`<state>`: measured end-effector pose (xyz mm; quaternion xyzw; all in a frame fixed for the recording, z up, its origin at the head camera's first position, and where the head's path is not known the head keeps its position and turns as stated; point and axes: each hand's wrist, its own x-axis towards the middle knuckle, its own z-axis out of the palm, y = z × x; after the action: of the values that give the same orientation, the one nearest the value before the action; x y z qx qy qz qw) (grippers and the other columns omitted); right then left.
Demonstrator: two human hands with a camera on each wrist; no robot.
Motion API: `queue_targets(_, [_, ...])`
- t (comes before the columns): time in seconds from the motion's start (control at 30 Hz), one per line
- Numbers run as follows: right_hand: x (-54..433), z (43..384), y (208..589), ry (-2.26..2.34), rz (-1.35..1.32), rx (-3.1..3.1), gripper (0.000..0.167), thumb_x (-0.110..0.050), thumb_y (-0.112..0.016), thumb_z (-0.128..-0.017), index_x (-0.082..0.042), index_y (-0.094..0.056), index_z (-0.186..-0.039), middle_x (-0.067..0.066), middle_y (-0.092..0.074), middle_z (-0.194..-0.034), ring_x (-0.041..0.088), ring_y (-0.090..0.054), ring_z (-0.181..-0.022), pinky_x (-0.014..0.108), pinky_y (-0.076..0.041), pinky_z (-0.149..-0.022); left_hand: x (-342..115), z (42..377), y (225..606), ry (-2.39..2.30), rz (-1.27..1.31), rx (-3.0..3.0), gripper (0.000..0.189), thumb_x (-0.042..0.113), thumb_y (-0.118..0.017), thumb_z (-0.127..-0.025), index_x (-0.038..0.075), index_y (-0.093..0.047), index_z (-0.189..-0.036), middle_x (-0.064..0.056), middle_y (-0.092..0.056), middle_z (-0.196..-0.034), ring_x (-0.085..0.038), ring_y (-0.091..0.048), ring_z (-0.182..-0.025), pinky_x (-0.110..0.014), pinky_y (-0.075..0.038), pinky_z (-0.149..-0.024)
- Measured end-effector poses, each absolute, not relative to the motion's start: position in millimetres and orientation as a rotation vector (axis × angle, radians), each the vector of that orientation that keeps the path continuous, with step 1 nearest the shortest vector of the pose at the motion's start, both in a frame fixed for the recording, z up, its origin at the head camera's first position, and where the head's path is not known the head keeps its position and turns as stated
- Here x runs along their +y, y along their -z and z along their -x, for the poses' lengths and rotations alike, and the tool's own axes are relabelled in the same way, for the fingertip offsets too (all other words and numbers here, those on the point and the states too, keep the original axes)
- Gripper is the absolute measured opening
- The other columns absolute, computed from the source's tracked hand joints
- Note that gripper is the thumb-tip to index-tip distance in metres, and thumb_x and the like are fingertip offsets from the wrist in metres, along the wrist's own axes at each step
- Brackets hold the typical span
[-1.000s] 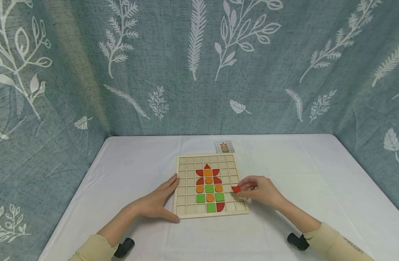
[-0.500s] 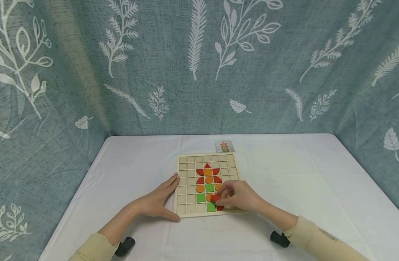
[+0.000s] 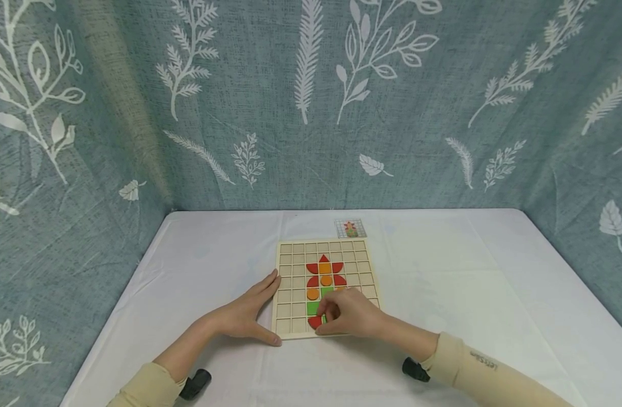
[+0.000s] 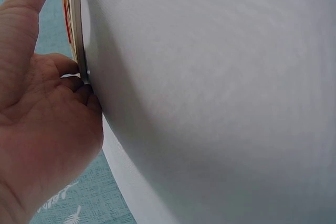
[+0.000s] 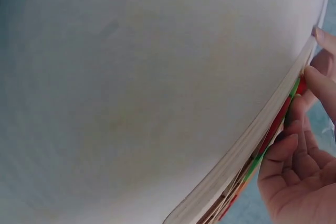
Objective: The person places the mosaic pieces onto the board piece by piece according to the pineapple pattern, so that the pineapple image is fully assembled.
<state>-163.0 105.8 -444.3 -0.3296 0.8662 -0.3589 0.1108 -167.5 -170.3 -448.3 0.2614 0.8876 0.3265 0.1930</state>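
Observation:
A wooden grid board lies on the table with red, orange and green flat pieces set in its cells. My left hand rests against the board's left edge, thumb and fingers spread. In the left wrist view its fingers touch the side of the board. My right hand pinches a red rounded piece at a cell in the bottom row, below a green square. The right wrist view has the red piece at the thumb tip. That hand covers the board's lower right part.
Behind the board lies a small card printed with a grid and a coloured figure. A white cloth covers the table. Blue-green curtains with white leaf prints stand at the back and sides.
My right hand has moved left across the board, carrying the red piece from above the right-hand columns to the bottom row. The left hand has stayed in place.

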Motion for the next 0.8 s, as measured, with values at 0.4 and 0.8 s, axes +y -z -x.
queue_targets(0.4, [107,164,443,1.047,1.001,2.530,0.012,-0.016,-0.080,-0.080,-0.015,-0.068,-0.083,-0.012,-0.053,-0.062,0.000,-0.044,-0.054,0.017,-0.038,-0.051,-171,167,450,-0.899,-0.727,2.493,0.125,0.046,-0.087,-0.068,-0.002,-0.010,-0.155,-0.017,0.003,-0.162,-0.037,-0.001,-0.148,-0.055,-0.016,-0.115])
queue_targets(0.8, [119,163,439,1.070,0.914,2.638,0.011,-0.026,-0.077,-0.085,-0.020,-0.067,-0.084,-0.013,-0.055,-0.069,0.003,-0.045,-0.058,0.018,-0.038,-0.052,-170,166,449,-0.903,-0.726,2.484,0.125,0.046,-0.087,-0.068,-0.003,-0.010,-0.154,-0.018,0.002,-0.162,-0.039,-0.002,-0.147,-0.057,-0.017,-0.115])
